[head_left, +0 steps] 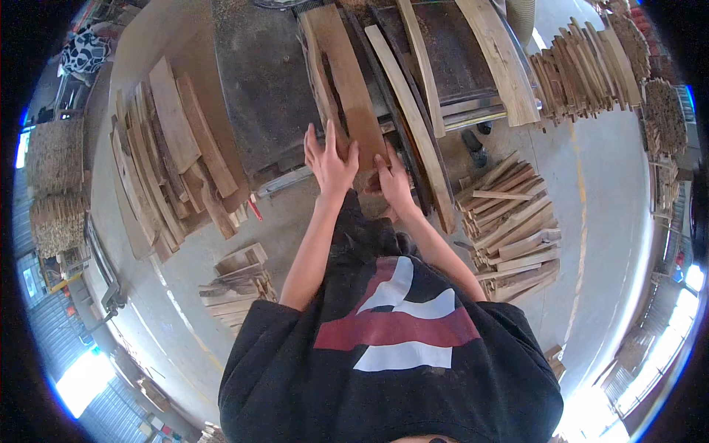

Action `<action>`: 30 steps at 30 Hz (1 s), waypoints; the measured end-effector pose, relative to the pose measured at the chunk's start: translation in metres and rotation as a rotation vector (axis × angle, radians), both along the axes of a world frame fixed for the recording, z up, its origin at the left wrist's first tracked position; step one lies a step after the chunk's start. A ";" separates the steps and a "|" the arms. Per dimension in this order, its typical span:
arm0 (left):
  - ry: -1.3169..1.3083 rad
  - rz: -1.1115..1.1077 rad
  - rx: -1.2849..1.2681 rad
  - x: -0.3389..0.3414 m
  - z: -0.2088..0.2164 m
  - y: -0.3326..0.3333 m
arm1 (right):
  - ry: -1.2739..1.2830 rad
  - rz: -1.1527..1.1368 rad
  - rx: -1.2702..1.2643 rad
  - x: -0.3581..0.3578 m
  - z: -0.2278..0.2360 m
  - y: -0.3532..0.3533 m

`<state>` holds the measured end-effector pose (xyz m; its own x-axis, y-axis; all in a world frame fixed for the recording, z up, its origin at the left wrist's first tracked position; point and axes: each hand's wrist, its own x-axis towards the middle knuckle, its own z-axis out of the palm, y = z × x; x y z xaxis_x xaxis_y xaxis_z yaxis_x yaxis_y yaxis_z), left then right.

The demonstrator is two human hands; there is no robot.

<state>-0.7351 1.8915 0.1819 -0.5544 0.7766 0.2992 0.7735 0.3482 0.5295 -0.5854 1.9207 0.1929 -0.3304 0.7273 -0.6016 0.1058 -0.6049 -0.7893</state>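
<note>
A long brown wooden plank (346,66) lies lengthwise on the dark machine table (255,81), its near end sticking out past the table's front edge toward me. Along its left side runs a narrow, rough-edged wood strip (319,77), with a dark gap between the two. My right hand (395,183) grips the plank's near end at the right edge, thumb on top and the other fingers partly hidden. My left hand (334,168) is at the near end of the strip, fingers spread, with its thumb by the plank.
Right of the plank, a long pale board (406,111) slants past the table edge, beside another thin board (422,63) and a wide board (502,59). Boards are piled on the left (166,148). Wood offcuts (517,221) stack on the floor at right, more offcuts (240,284) at left.
</note>
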 end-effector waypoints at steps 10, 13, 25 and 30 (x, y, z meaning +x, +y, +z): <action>-0.036 -0.053 -0.106 -0.034 -0.012 0.076 | -0.142 0.075 0.079 -0.045 -0.035 0.078; -0.044 -0.017 -0.098 -0.050 -0.015 0.105 | -0.175 0.086 0.373 -0.071 -0.037 0.100; -0.055 0.050 0.147 -0.132 -0.017 0.206 | -0.195 -0.121 0.295 -0.166 0.003 0.178; -0.213 -0.009 0.216 -0.206 0.000 0.168 | -0.189 -0.120 0.334 -0.194 0.004 0.204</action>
<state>-0.9409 2.0596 0.1815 -0.6158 0.7129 0.3356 0.6398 0.2039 0.7410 -0.7796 2.1244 0.1974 -0.1376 0.9198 -0.3675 0.2126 -0.3350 -0.9179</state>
